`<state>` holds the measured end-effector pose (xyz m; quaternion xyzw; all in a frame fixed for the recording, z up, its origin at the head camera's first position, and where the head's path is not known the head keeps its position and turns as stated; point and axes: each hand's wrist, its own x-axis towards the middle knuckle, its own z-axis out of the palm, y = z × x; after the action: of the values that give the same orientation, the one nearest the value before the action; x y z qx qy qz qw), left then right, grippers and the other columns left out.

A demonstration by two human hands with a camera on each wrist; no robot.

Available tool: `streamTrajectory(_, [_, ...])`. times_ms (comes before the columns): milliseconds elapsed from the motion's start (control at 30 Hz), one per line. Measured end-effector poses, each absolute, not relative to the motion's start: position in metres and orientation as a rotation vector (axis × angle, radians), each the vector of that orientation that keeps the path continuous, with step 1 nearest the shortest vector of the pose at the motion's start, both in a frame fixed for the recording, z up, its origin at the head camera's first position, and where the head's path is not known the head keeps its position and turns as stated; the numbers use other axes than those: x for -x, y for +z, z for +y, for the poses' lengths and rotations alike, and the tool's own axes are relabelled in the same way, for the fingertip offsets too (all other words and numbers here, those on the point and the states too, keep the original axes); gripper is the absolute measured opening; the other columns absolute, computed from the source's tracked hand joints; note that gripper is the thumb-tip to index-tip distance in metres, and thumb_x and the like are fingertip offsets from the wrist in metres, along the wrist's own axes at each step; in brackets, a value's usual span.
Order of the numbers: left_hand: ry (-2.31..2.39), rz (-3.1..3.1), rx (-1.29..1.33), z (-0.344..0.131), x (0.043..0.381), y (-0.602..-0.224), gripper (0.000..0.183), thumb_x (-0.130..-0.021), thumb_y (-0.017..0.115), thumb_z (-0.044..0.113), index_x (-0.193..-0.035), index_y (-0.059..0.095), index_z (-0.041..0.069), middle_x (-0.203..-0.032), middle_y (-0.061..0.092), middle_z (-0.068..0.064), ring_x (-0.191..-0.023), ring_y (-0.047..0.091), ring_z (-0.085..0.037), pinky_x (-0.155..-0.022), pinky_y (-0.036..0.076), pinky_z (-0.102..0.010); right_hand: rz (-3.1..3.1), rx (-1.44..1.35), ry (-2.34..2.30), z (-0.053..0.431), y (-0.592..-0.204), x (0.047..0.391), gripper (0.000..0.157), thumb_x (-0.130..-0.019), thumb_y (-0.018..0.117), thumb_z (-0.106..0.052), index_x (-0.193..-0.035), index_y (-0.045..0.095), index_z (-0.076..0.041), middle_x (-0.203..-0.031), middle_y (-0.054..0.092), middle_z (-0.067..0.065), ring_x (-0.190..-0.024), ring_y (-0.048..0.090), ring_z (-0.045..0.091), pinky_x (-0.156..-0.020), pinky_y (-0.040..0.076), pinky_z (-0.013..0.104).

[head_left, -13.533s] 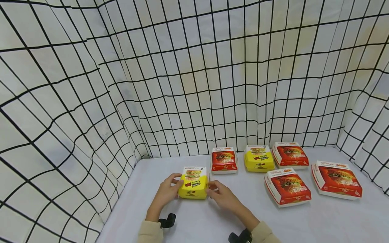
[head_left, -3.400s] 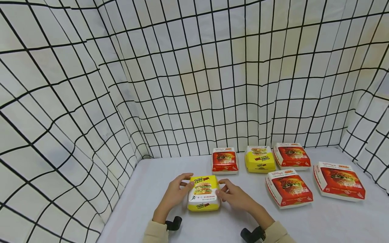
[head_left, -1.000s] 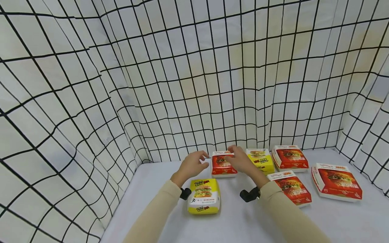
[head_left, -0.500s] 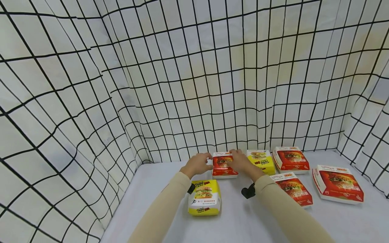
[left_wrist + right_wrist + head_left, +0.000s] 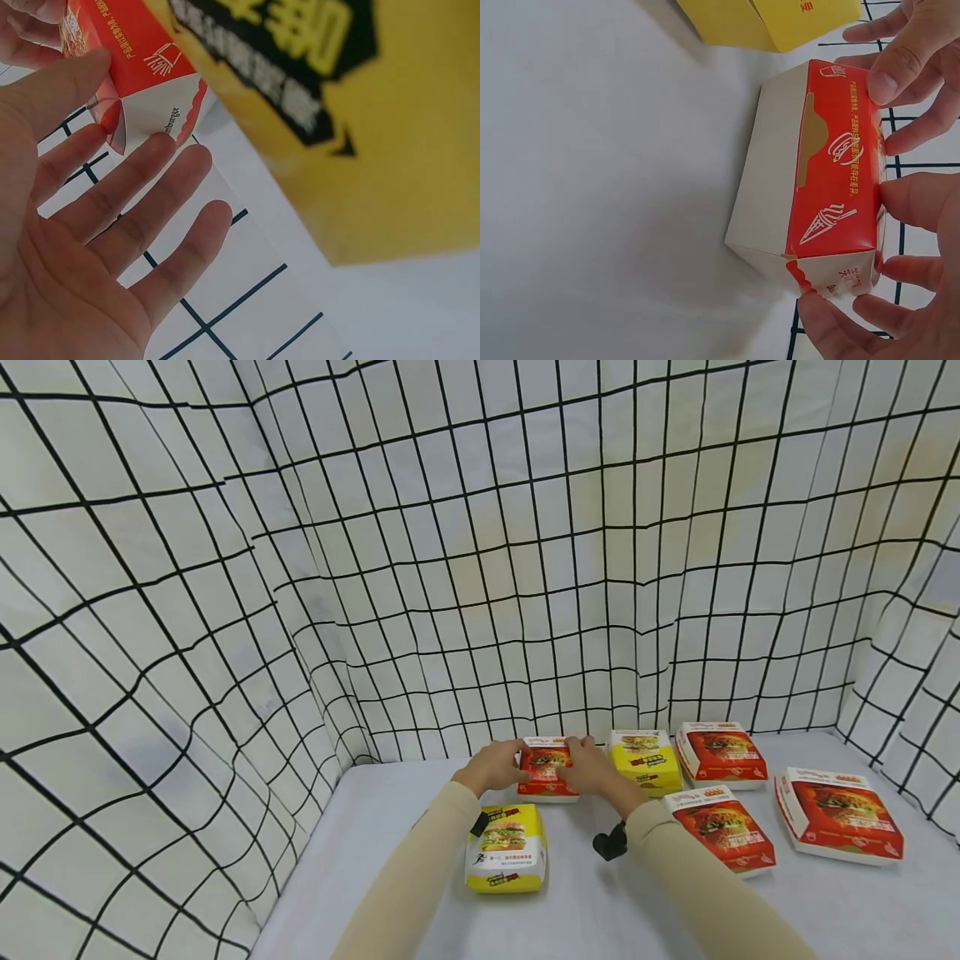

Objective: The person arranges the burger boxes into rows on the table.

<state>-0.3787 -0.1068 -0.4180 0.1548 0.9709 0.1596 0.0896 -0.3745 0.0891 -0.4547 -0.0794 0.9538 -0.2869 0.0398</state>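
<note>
At the back of the table, a small red burger box (image 5: 545, 770) sits between my two hands. My left hand (image 5: 492, 767) holds its left side; in the left wrist view, the thumb lies against the red face and the fingertips touch the white side. My right hand (image 5: 594, 767) grips the right side, its thumb and fingers round the box's corner in the right wrist view. Nearer to me lies a yellow burger box (image 5: 506, 852), beneath and right of my left wrist. Its yellow side fills much of the left wrist view.
Right of my right hand stand another yellow burger box (image 5: 643, 762) and a red box (image 5: 722, 755). A red box (image 5: 726, 832) partly behind my right sleeve and a larger red box (image 5: 838, 814) lie closer. Black-netted white walls (image 5: 480, 568) enclose the white table (image 5: 360, 827).
My hands have let go of the near yellow box, which was turned round earlier, and reached back to the small red box. They now hold it, and it has shifted slightly left.
</note>
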Motion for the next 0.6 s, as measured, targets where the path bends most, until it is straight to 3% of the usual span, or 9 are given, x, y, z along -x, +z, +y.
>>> streamTrajectory(267, [0.545,2.855,-0.421,-0.116,0.377,-0.416,0.048,-0.091,0.078,0.029,-0.135,0.061,0.018,-0.114,0.069,-0.008,-0.098,0.061,-0.022,-0.088,0.055,-0.041,2.917,0.248,-0.906,0.083,-0.452,0.364,0.072,-0.097,0.067,-0.033,-0.155,0.036,-0.003,-0.149,0.038,0.029,-0.122,0.051,0.041,-0.105,0.046,0.059])
streamTrajectory(600, [0.523,2.854,-0.417,-0.123,0.375,-0.411,0.048,-0.093,0.077,0.026,-0.137,0.060,0.017,-0.117,0.068,-0.010,-0.098,0.062,-0.022,-0.082,0.056,-0.038,2.946,0.286,-0.918,0.088,-0.447,0.369,0.066,-0.096,0.069,-0.032,-0.148,0.042,-0.001,-0.145,0.042,0.030,-0.119,0.055,0.040,-0.102,0.049,0.056])
